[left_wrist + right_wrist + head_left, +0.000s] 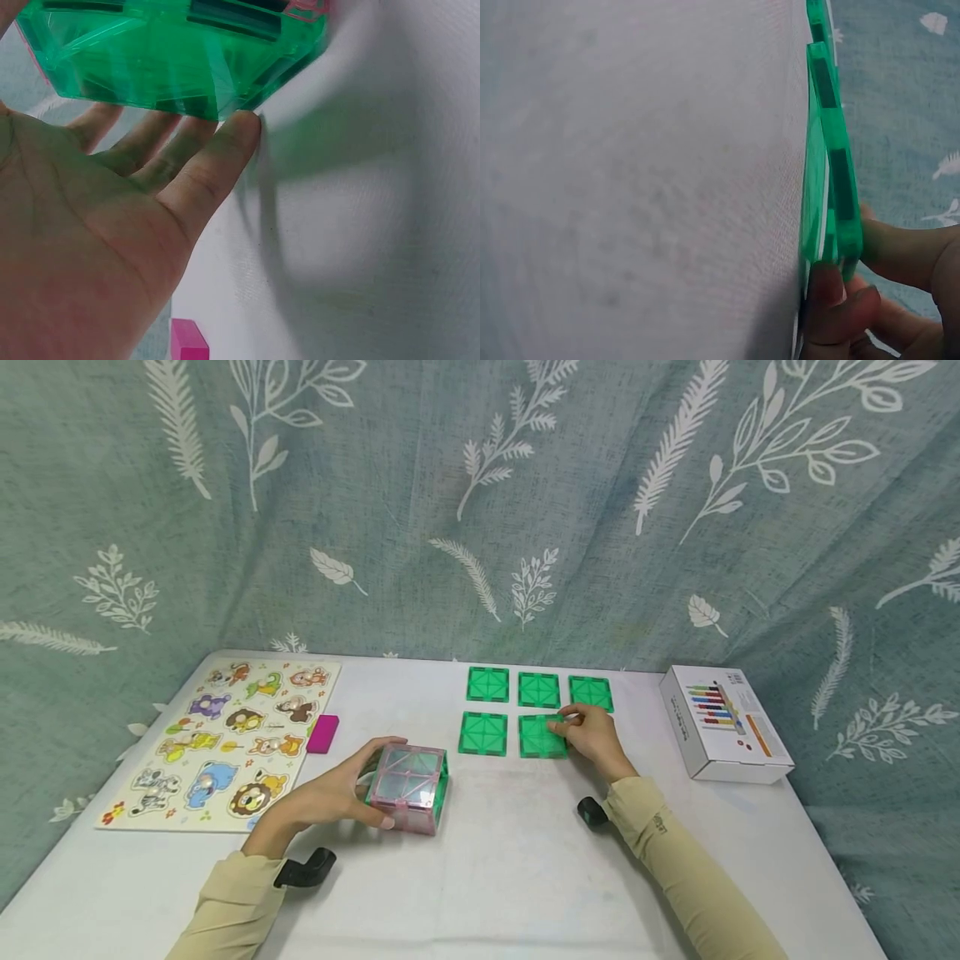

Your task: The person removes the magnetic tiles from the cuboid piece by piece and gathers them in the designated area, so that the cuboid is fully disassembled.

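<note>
My left hand [337, 789] grips a box-shaped cube of magnetic tiles [408, 777], thumb at the near side and fingers round the far side. The cube's top and front are clear with pink frames, and green sides show at its edges. In the left wrist view a green wall of the cube [150, 67] faces the palm. My right hand [592, 739] pinches the right edge of a green square magnetic tile [538, 739]. The right wrist view shows that tile [836, 157] with the thumb and fingers on opposite faces near one corner, that end raised off the table.
Several more green tiles [487, 683] lie flat in two rows at the back middle. An animal puzzle board [318, 693] lies at the left, with a magenta block [322, 734] by its right edge. A white box [727, 722] stands at the back right, before a patterned curtain [420, 510].
</note>
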Demonstrator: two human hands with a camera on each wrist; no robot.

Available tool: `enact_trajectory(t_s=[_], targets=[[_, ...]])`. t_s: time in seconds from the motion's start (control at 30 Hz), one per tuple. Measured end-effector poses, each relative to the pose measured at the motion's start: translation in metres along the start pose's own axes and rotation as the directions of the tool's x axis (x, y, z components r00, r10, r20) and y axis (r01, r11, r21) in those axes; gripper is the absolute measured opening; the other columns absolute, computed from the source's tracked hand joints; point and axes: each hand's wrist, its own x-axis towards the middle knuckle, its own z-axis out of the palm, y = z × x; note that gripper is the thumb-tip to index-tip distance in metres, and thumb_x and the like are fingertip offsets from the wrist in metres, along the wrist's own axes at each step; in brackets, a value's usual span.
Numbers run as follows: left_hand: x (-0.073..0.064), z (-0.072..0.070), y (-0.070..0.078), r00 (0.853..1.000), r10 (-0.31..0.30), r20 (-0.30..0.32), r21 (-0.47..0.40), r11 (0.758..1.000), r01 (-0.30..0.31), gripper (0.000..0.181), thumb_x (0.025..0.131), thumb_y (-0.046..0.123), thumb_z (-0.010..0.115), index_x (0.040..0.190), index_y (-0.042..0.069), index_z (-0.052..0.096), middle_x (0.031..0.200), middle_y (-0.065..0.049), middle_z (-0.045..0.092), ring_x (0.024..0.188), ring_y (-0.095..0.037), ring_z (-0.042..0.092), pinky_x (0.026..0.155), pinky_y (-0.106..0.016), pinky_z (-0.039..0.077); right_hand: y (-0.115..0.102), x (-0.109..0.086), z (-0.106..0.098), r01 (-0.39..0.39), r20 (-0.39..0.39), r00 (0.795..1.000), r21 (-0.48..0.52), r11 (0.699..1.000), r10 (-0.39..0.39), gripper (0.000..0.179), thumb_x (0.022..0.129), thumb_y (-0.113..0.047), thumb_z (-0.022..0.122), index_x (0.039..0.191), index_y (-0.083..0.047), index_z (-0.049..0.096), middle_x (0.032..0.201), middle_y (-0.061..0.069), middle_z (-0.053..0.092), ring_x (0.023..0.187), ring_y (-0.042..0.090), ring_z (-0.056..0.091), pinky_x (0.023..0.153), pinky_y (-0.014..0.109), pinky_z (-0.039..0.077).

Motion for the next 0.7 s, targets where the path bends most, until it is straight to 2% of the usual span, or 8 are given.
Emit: enact_trajectory(t_s=[0.17, 0.3, 0.5, 0.6, 0.7], targets=[[-0.0002, -0.0005, -0.0015, 1.0, 0.03, 0.001, -0.039, 0.999, -0.029, 0.111, 0.072, 0.017, 0.088, 0.158, 0.021, 0.018, 0.158, -0.02, 0.03, 0.149, -0.045, 0.023, 0.117, -0.065, 0.03, -0.0013, -0.0008, -0.0008, 0.016, 0.006, 1.0, -0.054, 0.998, -0.016, 0.043, 0.092, -0.028, 0.074, 0.127, -0.004, 0.066, 0.106, 0.016, 0.064, 0.088, 0.025, 0.058, 0.068, 0.029, 0.047], [-0.0006, -0.0015, -0.0027, 0.998, 0.053, -0.017, -0.021, 0.998, -0.053, 0.107, 0.074, 0.017, 0.086, 0.158, 0.02, 0.02, 0.159, -0.02, 0.03, 0.15, -0.045, 0.022, 0.118, -0.065, 0.028, -0.001, -0.0004, -0.0004, 0.02, 0.003, 1.0, -0.064, 0.998, -0.02, 0.043, 0.091, -0.028, 0.074, 0.126, -0.004, 0.066, 0.105, 0.015, 0.065, 0.089, 0.025, 0.058, 0.069, 0.03, 0.047], [-0.0015, -0.0018, -0.0028, 0.997, 0.063, -0.041, -0.019, 0.998, -0.064, 0.1, 0.078, 0.017, 0.085, 0.155, 0.012, 0.021, 0.162, -0.021, 0.026, 0.153, -0.048, 0.015, 0.12, -0.067, 0.022, 0.0001, 0.0008, 0.0, 0.038, -0.013, 0.999, -0.07, 0.997, -0.039, 0.043, 0.091, -0.028, 0.075, 0.125, -0.003, 0.067, 0.105, 0.016, 0.066, 0.09, 0.026, 0.059, 0.073, 0.033, 0.049], [-0.0013, -0.0017, -0.0032, 0.997, 0.06, -0.052, -0.028, 0.998, -0.061, 0.1, 0.077, 0.016, 0.085, 0.154, 0.01, 0.022, 0.161, -0.022, 0.027, 0.152, -0.049, 0.016, 0.12, -0.067, 0.023, 0.0007, 0.0015, 0.0007, 0.044, -0.024, 0.999, -0.075, 0.996, -0.046, 0.043, 0.091, -0.028, 0.075, 0.125, -0.003, 0.067, 0.104, 0.016, 0.067, 0.09, 0.026, 0.06, 0.074, 0.034, 0.049], [-0.0005, -0.0013, -0.0035, 0.996, 0.064, -0.061, -0.025, 0.998, -0.065, 0.098, 0.077, 0.015, 0.086, 0.153, 0.01, 0.025, 0.16, -0.021, 0.03, 0.151, -0.048, 0.02, 0.119, -0.063, 0.029, 0.0013, 0.0016, 0.0008, 0.046, -0.027, 0.998, -0.076, 0.996, -0.048, 0.043, 0.091, -0.028, 0.075, 0.125, -0.004, 0.067, 0.105, 0.016, 0.067, 0.09, 0.026, 0.06, 0.074, 0.035, 0.049]])
